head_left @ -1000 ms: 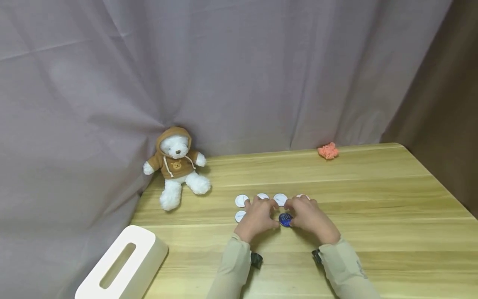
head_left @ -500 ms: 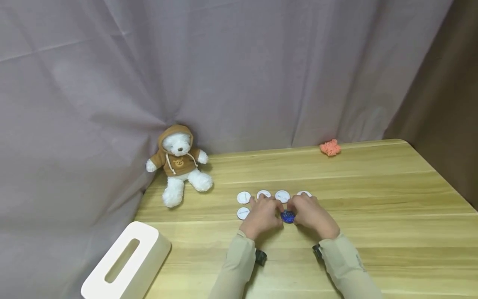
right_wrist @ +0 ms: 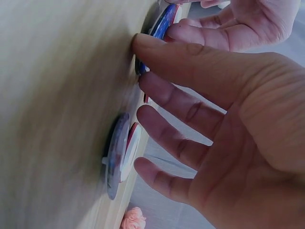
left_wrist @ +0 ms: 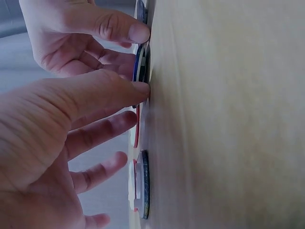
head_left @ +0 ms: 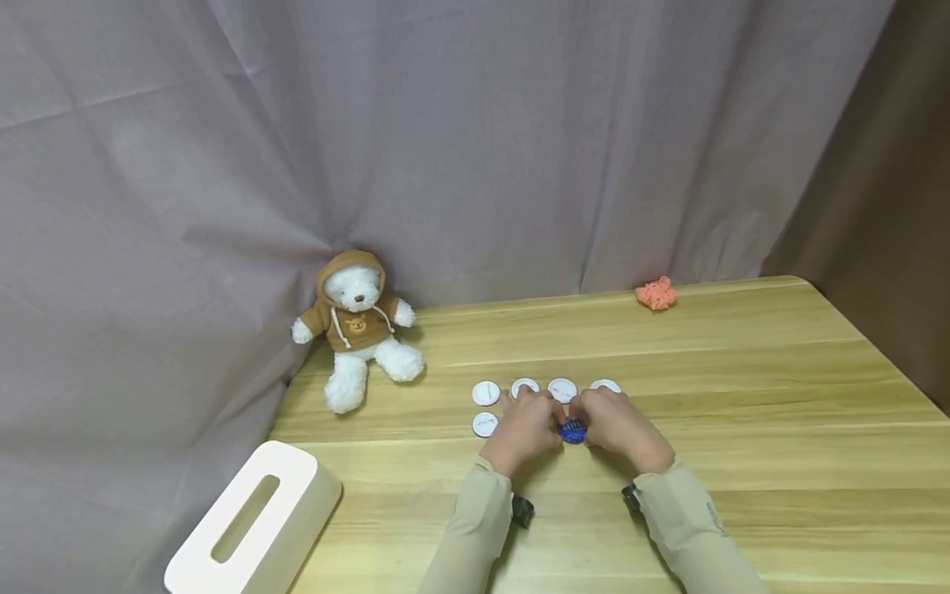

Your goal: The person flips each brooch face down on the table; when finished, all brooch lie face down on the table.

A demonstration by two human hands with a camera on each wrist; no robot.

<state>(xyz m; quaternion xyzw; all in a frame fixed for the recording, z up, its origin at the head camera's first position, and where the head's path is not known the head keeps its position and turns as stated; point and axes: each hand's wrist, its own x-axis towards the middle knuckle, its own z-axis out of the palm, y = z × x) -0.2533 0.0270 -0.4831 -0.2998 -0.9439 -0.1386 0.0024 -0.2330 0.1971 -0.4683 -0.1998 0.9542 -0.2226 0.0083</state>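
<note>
A round blue pin badge [head_left: 572, 431] lies between both hands on the wooden table, its printed face up. My left hand [head_left: 526, 429] pinches its left edge with thumb and index finger, the other fingers spread. From the opposite side my right hand [head_left: 619, 425] pinches the badge's right edge, its remaining fingers loosely extended. In the left wrist view the blue badge [left_wrist: 139, 64] stands between the two thumbs, slightly tilted. Under the left fingers sits another badge [left_wrist: 145, 185]. Another badge [right_wrist: 116, 157] lies beside the right fingers in the right wrist view.
Several white-backed badges, such as the far-left one [head_left: 486, 393] and one below it [head_left: 486, 425], lie in rows around the hands. A white tissue box [head_left: 297, 487] stands front left, a teddy bear [head_left: 358, 326] back left. A coral scrunchie [head_left: 656, 294] rests by the curtain [head_left: 475, 148].
Both hands have closed in on the blue badge, thumbs and fingers coming to its edges. The head view has shifted slightly; the other things stay in place.
</note>
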